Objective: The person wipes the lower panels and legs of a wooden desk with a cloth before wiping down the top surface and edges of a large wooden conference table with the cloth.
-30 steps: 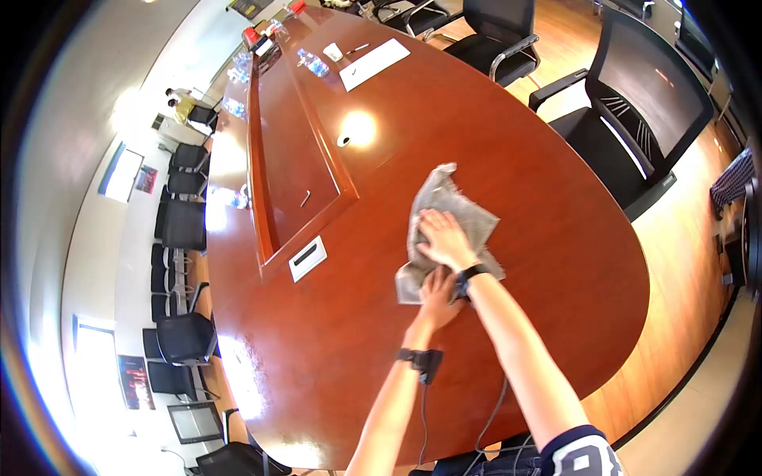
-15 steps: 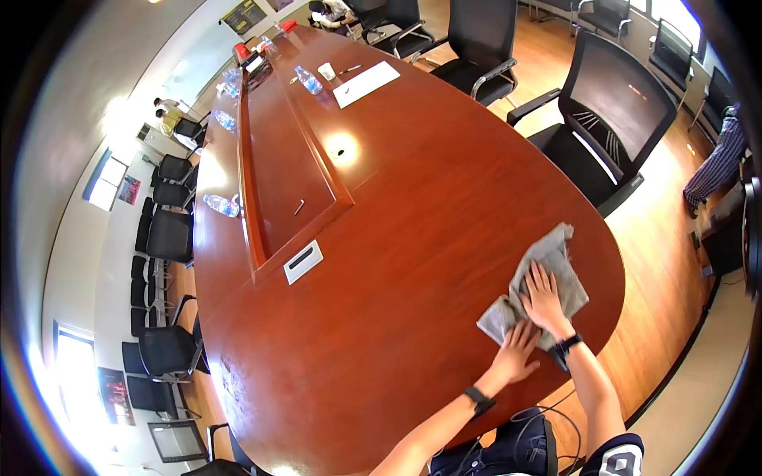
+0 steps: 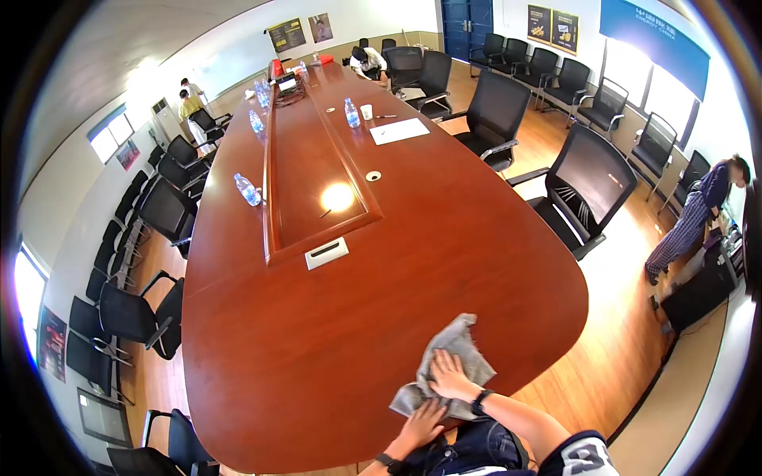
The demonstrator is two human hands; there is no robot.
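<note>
A: Where is the grey, crumpled fabric cloth (image 3: 463, 339) lying relative to the fingers?

B: It is lying beneath them, on the near end of the long, reddish-brown, glossy wooden table (image 3: 317, 349). The bare right hand (image 3: 452, 378) is pressing on its middle, with cloth showing beyond the fingertips and to their right. The bare left hand (image 3: 422, 426) is resting lower and to the left, its fingertips touching the cloth's near left part.

A: Are the fingers clenching it?

B: No; both hands are lying open, with fingers extended and slightly spread, and neither is grasping a fold. The two hands are resting near each other, and a black band (image 3: 481, 401) is encircling the right wrist.

A: What is occupying the table farther off?

B: A silver rectangular panel with a dark slot (image 3: 326, 253) is lying beyond the cloth, just outside the raised wooden border of the central section. A clear plastic bottle with a blue label (image 3: 247, 190) is standing left of that section; to its right, a white cup (image 3: 367, 112) is standing beside another labelled bottle (image 3: 352, 113), near a white paper sheet (image 3: 399, 132).

A: And beside the table?

B: Black mesh-backed chairs are lining both sides, and a person in chequered trousers (image 3: 684, 230) is bending forward at the far right.
</note>
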